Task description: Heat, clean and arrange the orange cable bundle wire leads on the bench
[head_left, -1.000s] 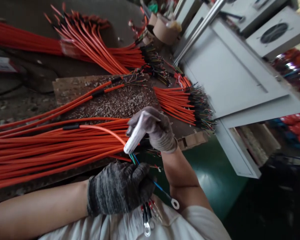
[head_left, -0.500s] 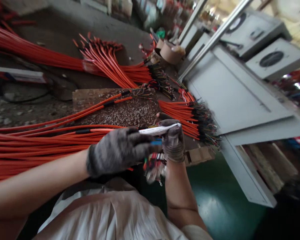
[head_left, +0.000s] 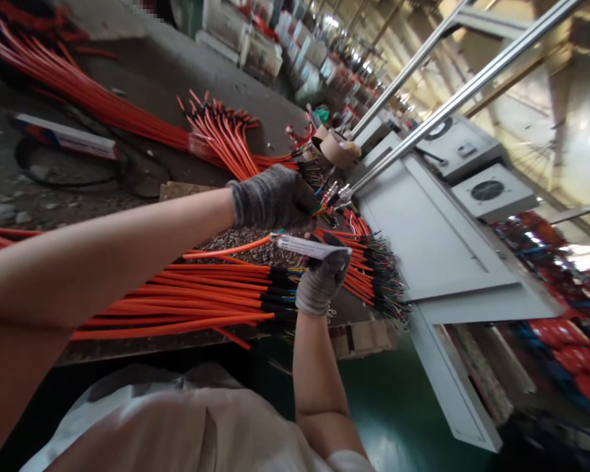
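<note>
My left hand (head_left: 278,198), in a grey knit glove, is closed around a bundle of thin coloured wires (head_left: 330,202) with small connectors, which sticks out past the fingers. Just below it, my right hand (head_left: 324,275), also gloved, grips a long, slim white packet (head_left: 307,247) that points left; what it contains cannot be made out. Close to the packet's left end lies the stripped tip of an orange cable (head_left: 233,251). Under my hands, a row of orange cables (head_left: 216,288) with black sleeves and bare wire ends lies on the bench.
More orange cables (head_left: 221,134) lie in bundles farther back. A brown tape roll (head_left: 339,147) stands near a metal frame post (head_left: 413,144). At the right are a grey cabinet (head_left: 423,229) and a box with a round fan (head_left: 491,190). A long printed box (head_left: 66,137) sits at left.
My left hand has moved up and away from me, carrying the connector wires from below the packet to above it. The right hand still holds the white packet. The view has shifted.
</note>
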`<act>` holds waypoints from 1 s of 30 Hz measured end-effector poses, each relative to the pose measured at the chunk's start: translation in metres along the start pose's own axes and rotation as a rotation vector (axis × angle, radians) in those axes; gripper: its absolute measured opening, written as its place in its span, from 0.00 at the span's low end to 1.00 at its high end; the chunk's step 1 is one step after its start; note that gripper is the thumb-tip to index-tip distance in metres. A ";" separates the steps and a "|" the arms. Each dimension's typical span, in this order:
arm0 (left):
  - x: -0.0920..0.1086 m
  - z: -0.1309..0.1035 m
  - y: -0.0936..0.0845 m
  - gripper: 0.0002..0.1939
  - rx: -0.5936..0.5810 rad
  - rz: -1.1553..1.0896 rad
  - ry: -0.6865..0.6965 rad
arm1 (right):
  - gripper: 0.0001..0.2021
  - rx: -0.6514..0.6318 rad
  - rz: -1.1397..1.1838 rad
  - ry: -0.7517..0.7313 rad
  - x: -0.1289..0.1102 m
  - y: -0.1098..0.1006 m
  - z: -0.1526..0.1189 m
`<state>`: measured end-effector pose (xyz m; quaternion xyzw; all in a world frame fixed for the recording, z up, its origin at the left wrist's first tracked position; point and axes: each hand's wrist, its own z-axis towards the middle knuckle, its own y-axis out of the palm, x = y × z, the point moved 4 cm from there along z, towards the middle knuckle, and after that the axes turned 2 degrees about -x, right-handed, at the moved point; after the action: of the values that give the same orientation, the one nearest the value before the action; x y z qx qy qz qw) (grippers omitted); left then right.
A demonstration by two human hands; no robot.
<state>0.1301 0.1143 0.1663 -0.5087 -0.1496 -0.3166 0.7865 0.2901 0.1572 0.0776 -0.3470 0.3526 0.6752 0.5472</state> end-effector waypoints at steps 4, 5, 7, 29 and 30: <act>-0.001 0.021 -0.001 0.09 -0.068 0.213 -0.070 | 0.17 0.146 -0.091 -0.198 -0.001 -0.001 -0.010; -0.001 0.024 0.001 0.09 -0.073 0.242 -0.075 | 0.16 0.154 -0.124 -0.238 -0.003 -0.001 -0.012; -0.001 0.028 0.005 0.10 -0.078 0.306 -0.102 | 0.16 0.144 -0.179 -0.296 -0.006 0.000 -0.016; -0.021 0.020 0.005 0.09 0.068 0.164 -0.280 | 0.21 0.063 -0.122 -0.013 0.039 0.000 -0.003; -0.021 0.020 0.008 0.09 0.075 0.076 -0.233 | 0.23 0.007 -0.127 0.024 0.040 0.000 0.003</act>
<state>0.1210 0.1414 0.1577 -0.5175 -0.2321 -0.2195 0.7938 0.2829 0.1798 0.0451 -0.3751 0.3387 0.6335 0.5859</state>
